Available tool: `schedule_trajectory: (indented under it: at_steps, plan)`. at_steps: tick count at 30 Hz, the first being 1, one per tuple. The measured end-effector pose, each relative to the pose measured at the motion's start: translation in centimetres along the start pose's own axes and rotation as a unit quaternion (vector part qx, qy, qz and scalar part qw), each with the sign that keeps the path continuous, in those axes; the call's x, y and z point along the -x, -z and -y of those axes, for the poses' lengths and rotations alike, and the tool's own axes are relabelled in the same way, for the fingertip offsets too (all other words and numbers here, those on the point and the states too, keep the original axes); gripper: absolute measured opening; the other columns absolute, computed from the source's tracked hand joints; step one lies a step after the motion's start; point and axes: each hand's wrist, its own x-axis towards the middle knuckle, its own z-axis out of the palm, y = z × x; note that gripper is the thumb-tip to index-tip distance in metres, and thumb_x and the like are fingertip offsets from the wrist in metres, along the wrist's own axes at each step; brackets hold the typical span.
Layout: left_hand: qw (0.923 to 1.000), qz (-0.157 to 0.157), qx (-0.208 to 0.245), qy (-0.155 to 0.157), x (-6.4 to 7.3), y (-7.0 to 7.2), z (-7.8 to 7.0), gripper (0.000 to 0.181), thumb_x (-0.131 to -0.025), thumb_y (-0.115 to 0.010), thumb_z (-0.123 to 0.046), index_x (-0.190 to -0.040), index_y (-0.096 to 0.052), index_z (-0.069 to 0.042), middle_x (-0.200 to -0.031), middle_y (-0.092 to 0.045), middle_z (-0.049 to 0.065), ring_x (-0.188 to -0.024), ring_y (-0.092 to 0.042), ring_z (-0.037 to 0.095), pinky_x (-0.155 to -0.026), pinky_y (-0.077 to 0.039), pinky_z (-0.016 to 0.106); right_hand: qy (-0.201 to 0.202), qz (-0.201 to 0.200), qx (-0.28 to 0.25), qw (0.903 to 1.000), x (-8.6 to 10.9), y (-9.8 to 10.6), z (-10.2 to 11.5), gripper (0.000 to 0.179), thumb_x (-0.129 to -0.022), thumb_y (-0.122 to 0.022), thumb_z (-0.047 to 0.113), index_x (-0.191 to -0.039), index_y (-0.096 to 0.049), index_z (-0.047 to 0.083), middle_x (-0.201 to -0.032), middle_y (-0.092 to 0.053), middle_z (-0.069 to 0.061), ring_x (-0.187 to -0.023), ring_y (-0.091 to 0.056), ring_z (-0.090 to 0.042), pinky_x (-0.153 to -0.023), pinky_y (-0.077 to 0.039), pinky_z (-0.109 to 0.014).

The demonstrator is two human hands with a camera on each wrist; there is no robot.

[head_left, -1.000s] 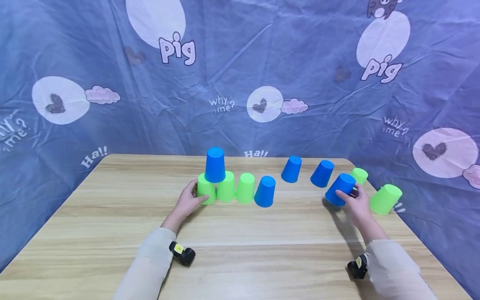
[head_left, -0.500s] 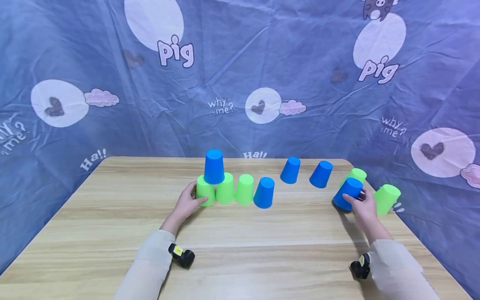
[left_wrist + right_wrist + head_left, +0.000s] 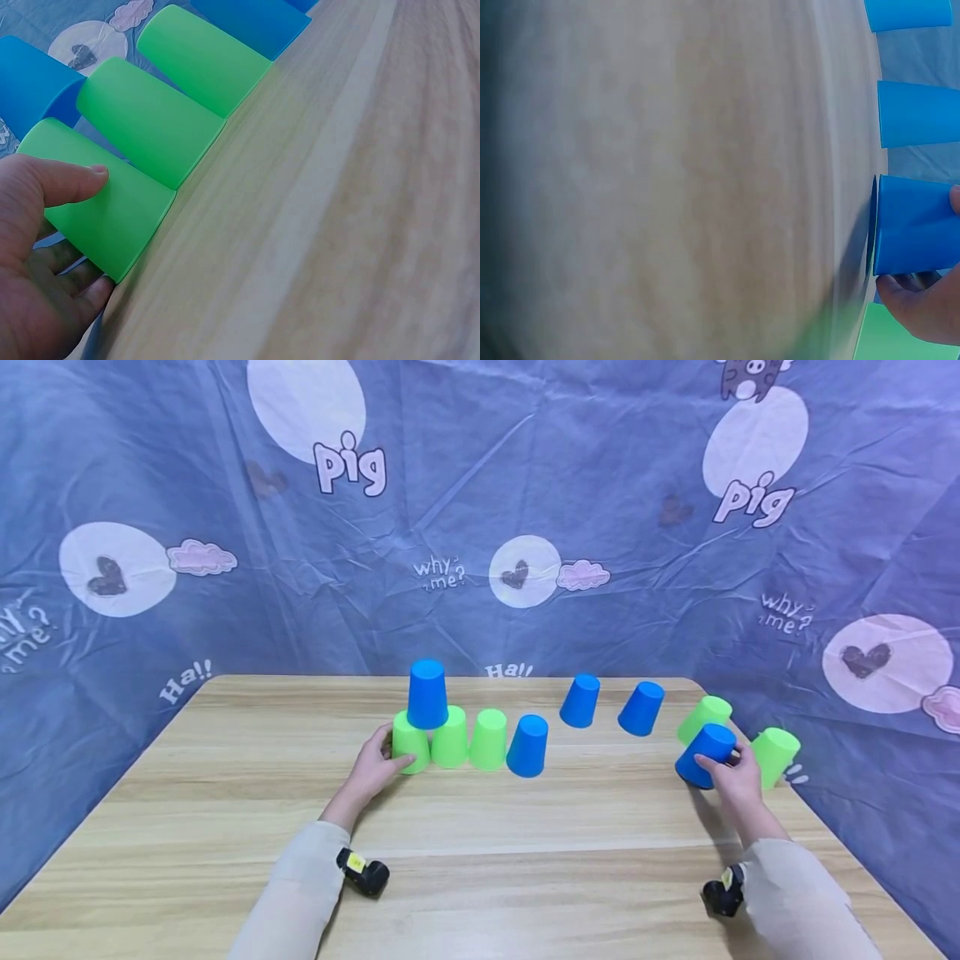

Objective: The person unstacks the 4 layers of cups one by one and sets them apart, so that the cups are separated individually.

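In the head view my left hand [image 3: 374,760] grips the leftmost green cup [image 3: 112,202], thumb in front and fingers behind. Two more green cups [image 3: 450,739] [image 3: 489,740] stand upside down beside it in a row, with a blue cup [image 3: 528,747] at the row's right end. Another blue cup [image 3: 427,695] sits on top, bridging the two leftmost green cups. Toward the right edge, my right hand [image 3: 738,781] holds a blue cup [image 3: 916,225] between thumb and fingers. Its rim is very close to the table; contact is hard to tell.
Two blue cups [image 3: 581,701] [image 3: 641,709] stand apart toward the back. On the right, a green cup [image 3: 705,718] is behind the held blue cup, and another green cup [image 3: 777,757] stands beside my right hand. A patterned blue cloth [image 3: 450,527] hangs behind the wooden table [image 3: 480,877].
My right hand has carried its blue cup rightward and slightly nearer to me, toward the green cups at the right. The left hand still holds its green cup in place.
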Motion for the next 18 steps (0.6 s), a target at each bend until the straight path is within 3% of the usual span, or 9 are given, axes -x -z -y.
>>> schedule_trajectory:
  at_steps: [18]
  plan:
    - [1.0000, 0.005, 0.001, -0.002, -0.35, 0.27, -0.27, 0.066, -0.085, -0.062, -0.005, -0.141, -0.030, 0.001, -0.145, -0.035, 0.024, -0.136, -0.032, 0.038, -0.114, -0.027, 0.048, -0.008, -0.016, 0.003, 0.9998, 0.03, 0.37, -0.04, 0.080, -0.091, -0.052, 0.020, -0.147, 0.001, -0.002, -0.151, -0.008, -0.032, -0.139, -0.015, -0.046, -0.115, -0.019, -0.055]
